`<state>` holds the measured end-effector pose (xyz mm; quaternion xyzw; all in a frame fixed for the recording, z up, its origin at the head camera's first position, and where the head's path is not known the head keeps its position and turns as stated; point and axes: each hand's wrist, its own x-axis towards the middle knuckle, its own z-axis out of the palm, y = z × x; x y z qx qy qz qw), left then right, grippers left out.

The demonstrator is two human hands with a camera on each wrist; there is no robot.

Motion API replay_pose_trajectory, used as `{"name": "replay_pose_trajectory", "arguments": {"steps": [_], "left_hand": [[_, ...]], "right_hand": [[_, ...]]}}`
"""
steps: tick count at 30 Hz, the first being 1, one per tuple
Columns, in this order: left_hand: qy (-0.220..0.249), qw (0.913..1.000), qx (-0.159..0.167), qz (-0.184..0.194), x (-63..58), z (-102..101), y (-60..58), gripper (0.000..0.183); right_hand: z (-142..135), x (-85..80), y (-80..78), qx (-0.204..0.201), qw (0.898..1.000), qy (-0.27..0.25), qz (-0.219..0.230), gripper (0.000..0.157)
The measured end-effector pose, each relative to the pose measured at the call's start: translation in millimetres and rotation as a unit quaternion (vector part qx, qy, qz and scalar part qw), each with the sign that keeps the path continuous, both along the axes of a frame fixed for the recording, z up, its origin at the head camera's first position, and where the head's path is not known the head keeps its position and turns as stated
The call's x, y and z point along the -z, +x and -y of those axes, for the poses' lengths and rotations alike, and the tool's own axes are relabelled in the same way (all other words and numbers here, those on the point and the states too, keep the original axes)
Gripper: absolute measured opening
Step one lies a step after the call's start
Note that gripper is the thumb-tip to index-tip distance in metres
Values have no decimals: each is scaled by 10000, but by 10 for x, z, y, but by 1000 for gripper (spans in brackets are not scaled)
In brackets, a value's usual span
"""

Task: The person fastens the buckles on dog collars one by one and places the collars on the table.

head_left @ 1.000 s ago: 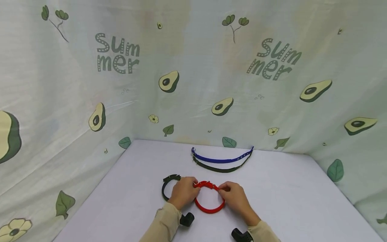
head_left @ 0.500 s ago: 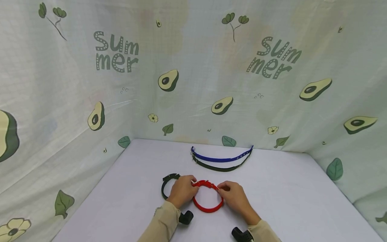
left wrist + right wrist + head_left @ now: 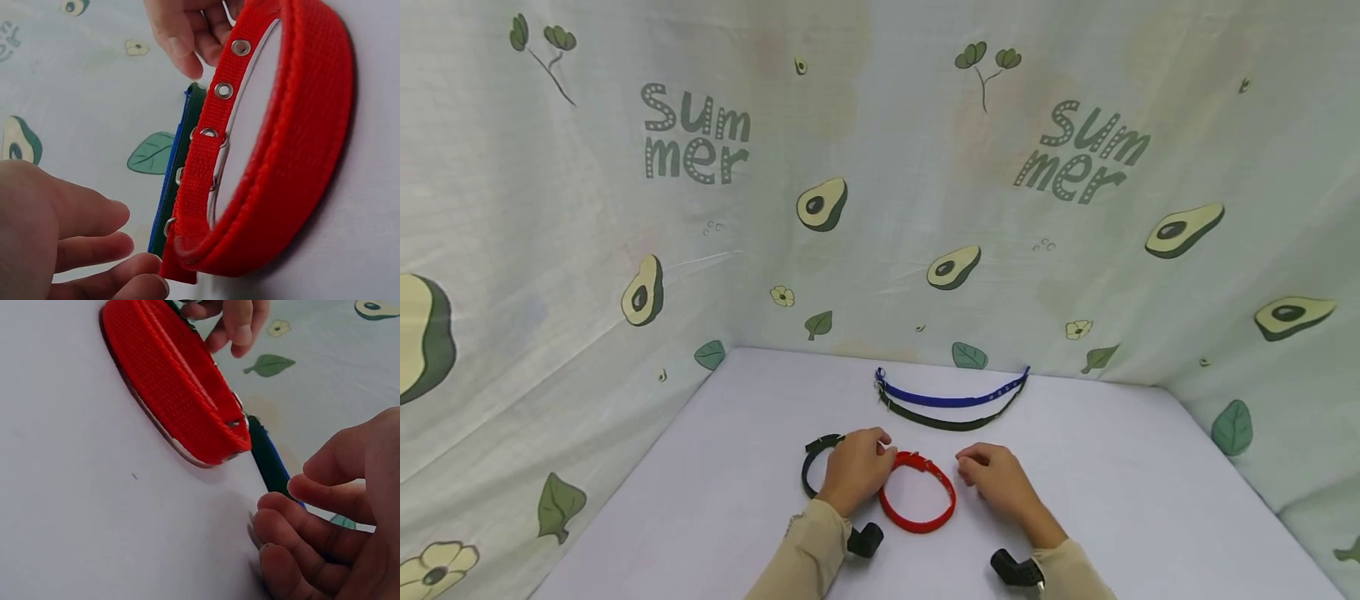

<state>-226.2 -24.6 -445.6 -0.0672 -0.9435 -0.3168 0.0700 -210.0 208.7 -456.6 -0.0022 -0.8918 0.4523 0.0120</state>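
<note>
A red collar (image 3: 917,527) with metal eyelets, buckled into a ring, stands on its edge on the white table (image 3: 1112,467). Just left of it is my left hand (image 3: 857,471); in the left wrist view its relaxed fingertips lie close by the buckle end of the collar (image 3: 306,144), and whether they touch I cannot tell. My right hand (image 3: 1000,479) hovers to the right, apart from the collar (image 3: 175,394), its fingers loosely bent around nothing. Partly hidden behind the left hand, a dark looped collar (image 3: 806,475) rests on the table.
Farther back, a blue collar (image 3: 947,402) and a dark green collar (image 3: 951,426) lie stretched out side by side in a shallow curve. A printed cloth (image 3: 880,167) with avocados hangs behind the table and along its sides.
My right hand has let go of the red collar and moved off to the right. The left fingers have loosened from its other side. The collar stays in place.
</note>
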Motion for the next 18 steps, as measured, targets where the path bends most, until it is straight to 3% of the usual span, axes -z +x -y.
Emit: {"name": "replay_pose_trajectory", "arguments": {"steps": [4, 9, 14, 18], "left_hand": [[-148, 9999, -8, -10, -17, 8, -42, 19], [-188, 9992, 271, 225, -56, -1, -111, 21], [-436, 9979, 422, 219, -158, -36, -210, 24], [-622, 9961, 537, 327, -215, -66, -308, 27]], "right_hand": [[-132, 15, -131, 216, 9998, 42, 7, 18], [-322, 44, -311, 588, 9970, 463, -214, 23], [-422, 18, -449, 712, 9914, 952, -545, 26], [-439, 1, -541, 777, 9895, 1103, -522, 31]]}}
